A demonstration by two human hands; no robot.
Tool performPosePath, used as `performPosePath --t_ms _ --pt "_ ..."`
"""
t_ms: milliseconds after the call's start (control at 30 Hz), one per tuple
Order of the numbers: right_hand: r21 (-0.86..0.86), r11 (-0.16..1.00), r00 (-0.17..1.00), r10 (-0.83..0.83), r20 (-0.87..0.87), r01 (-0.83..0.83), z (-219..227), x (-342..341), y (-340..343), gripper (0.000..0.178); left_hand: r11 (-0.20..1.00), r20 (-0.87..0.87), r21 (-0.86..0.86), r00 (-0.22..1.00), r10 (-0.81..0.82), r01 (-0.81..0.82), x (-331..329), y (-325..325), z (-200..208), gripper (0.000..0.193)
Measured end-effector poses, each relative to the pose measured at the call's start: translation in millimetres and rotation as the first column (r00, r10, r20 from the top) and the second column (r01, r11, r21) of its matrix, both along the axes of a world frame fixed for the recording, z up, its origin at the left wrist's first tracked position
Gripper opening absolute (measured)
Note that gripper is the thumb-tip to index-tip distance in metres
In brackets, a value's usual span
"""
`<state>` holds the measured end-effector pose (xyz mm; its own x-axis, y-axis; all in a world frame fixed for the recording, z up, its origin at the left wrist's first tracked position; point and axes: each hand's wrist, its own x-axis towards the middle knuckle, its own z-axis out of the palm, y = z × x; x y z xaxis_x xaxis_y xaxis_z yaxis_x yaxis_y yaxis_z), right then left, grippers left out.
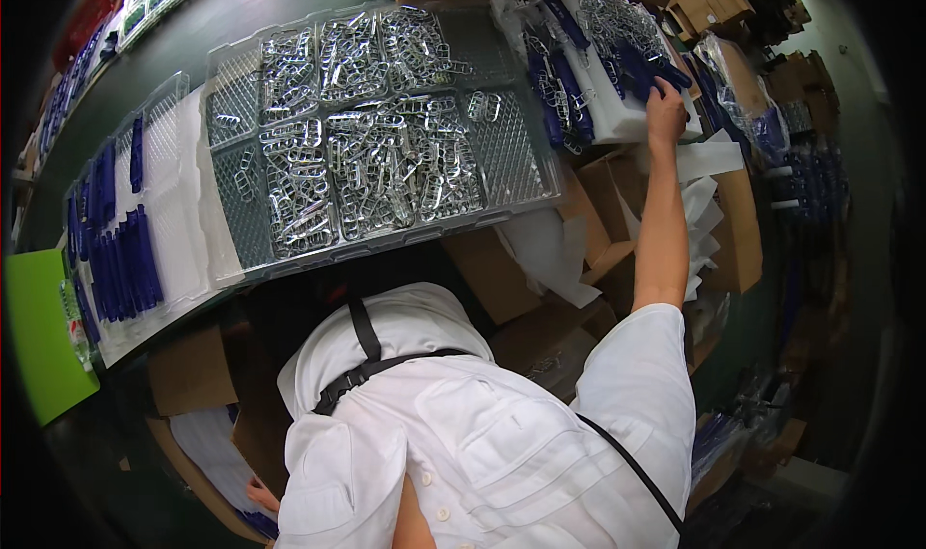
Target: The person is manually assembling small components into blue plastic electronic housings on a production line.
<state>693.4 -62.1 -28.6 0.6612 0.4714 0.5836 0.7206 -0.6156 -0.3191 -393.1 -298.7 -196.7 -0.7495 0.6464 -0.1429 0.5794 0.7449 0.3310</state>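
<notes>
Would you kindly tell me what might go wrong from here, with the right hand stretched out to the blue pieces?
The right hand is at blue pieces beside loose metal links, which might snag or scatter. The wide clear tray holds a large heap of links, so a bump might spill some.

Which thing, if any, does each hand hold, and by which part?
The right hand has its fingers at the near side of blue pieces; a grip cannot be told. The left hand, partly hidden, cannot be judged either.
</notes>
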Motion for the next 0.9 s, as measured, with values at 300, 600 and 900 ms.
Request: performPosePath --t_ms 300,600,900 --pt "-0.456 0.812 0.889 0.449 0.09 -0.364 14.1 -149.5 -12.9 0.019 0.998 -0.16 0.005 0.986 -0.055 0.056 -22.7 17.8 -22.0 0.035" --pt "-0.274 0.918 0.886 0.363 0.289 -0.287 -17.3 -137.5 10.4 0.024 0.625 -0.163 0.78 0.975 0.148 0.036 -44.5 149.5 78.6 0.031" --pt "0.643 0.761 0.483 0.598 -0.64 -0.09 8.5 -129.1 22.0 0.033 0.014 -0.642 0.665 0.581 -0.5 0.747 238.1 319.3 277.3 0.023"
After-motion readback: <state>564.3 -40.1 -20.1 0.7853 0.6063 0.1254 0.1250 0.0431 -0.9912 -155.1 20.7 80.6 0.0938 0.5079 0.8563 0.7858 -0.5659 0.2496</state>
